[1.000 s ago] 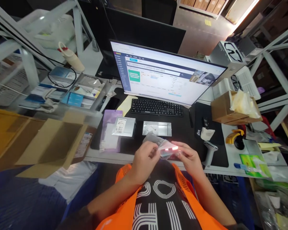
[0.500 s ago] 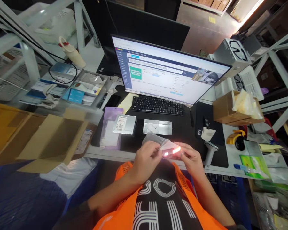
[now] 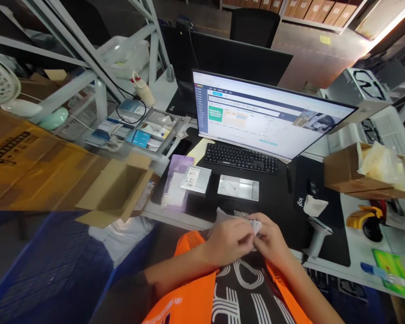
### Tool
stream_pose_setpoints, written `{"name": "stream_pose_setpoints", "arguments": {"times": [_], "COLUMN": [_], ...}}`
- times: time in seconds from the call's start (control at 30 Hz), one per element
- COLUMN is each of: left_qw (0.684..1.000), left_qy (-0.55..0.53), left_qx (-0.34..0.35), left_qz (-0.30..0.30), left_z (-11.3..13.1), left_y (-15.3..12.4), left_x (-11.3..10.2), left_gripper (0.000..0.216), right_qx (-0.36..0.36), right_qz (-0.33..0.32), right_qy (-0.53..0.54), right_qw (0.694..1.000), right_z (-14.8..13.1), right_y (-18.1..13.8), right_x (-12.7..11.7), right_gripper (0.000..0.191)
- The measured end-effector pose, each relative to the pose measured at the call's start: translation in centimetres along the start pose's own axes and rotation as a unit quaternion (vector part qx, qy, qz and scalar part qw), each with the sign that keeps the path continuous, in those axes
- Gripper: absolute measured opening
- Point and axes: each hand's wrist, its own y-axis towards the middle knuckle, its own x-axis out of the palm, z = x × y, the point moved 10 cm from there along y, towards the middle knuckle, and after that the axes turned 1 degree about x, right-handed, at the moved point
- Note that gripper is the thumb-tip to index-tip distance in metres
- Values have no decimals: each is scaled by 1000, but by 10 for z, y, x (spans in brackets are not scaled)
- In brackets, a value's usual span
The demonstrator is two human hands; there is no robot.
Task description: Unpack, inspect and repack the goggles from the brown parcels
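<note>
My left hand (image 3: pixel 229 239) and my right hand (image 3: pixel 273 243) are pressed together at the desk's front edge, both closed on a small clear plastic pouch (image 3: pixel 242 218). What lies inside the pouch is hidden by my fingers. Just beyond my hands on the black desk mat lie an open silver box tray (image 3: pixel 238 187) and its silver lid with a white label (image 3: pixel 195 178). A purple packet (image 3: pixel 175 184) lies under the lid's left side.
A lit monitor (image 3: pixel 269 118) and black keyboard (image 3: pixel 240 158) stand behind. A handheld scanner (image 3: pixel 317 236) and mouse (image 3: pixel 313 186) are to the right. An open cardboard box (image 3: pixel 116 191) sits left, a brown box with plastic (image 3: pixel 357 173) right, a tray of small items (image 3: pixel 151 130) back left.
The red glow on the pouch has gone out. My hands have closed tighter over the pouch. My head has turned left, shifting the whole scene rightward.
</note>
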Motion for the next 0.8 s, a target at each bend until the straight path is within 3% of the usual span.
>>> {"name": "stream_pose_setpoints", "arguments": {"times": [0.1,0.17,0.3,0.37,0.5,0.6,0.67,0.73,0.8], "left_qw": [999,994,970,963,958,963,958,943,928], "left_qy": [-13,11,96,114,88,-10,-86,-139,-169], "left_qx": [-41,-108,-218,-219,-227,-216,-216,-238,-251], "left_qz": [24,23,-56,-108,-151,-159,-168,-185,-217], "left_z": [-11,-27,-61,-68,-77,-76,-76,-80,-81], "left_y": [-11,-20,-34,-36,-36,-36,-38,-45,-52], "left_x": [-12,-15,-3,10,29,28,19,6,-3], "left_gripper": [4,9,31,35,14,29,37,45,50], "right_qx": [59,92,152,163,174,202,229,272,328], "right_qz": [52,101,157,168,152,115,104,148,244], "right_qy": [38,44,46,49,43,33,98,222,350], "right_qw": [996,990,975,971,972,972,963,925,843], "right_z": [15,24,40,43,43,50,64,87,117], "right_y": [-6,-10,-14,-13,-8,-11,-19,-34,-59], "right_x": [-6,-11,-10,-5,3,-5,-20,-43,-65], "right_gripper": [19,19,18,17,16,11,14,25,34]}}
